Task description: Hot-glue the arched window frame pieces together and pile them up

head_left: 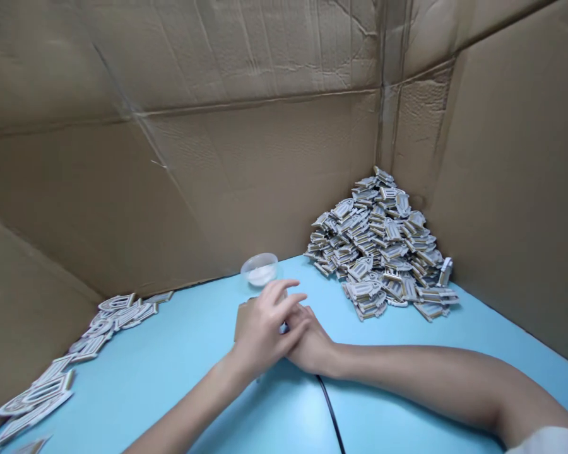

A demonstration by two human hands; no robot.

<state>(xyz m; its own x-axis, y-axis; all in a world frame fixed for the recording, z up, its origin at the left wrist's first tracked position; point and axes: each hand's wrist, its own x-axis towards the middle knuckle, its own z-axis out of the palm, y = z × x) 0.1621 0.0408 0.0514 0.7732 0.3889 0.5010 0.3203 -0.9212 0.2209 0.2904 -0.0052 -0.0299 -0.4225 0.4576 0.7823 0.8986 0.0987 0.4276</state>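
My left hand [267, 320] is over the middle of the table, its fingers stretched to the right and apart, with the thumb lying across my other hand. Beneath and beside it, my right hand [310, 343] is curled, its fingers mostly covered, so whatever it grips is hidden. A brown block-like thing [243, 320] shows at the left edge of my left hand, mostly covered by it. From under my right wrist a black cable [330, 410] runs toward the front edge. Just behind the hands stands a small clear plastic bowl [260, 270] with something white in it.
A tall heap of small white-and-brown layered window-shaped pieces [383, 246] fills the back right corner. A row of larger similar pieces [92, 337] lines the left side. Cardboard walls [265, 170] enclose the light blue table [161, 353].
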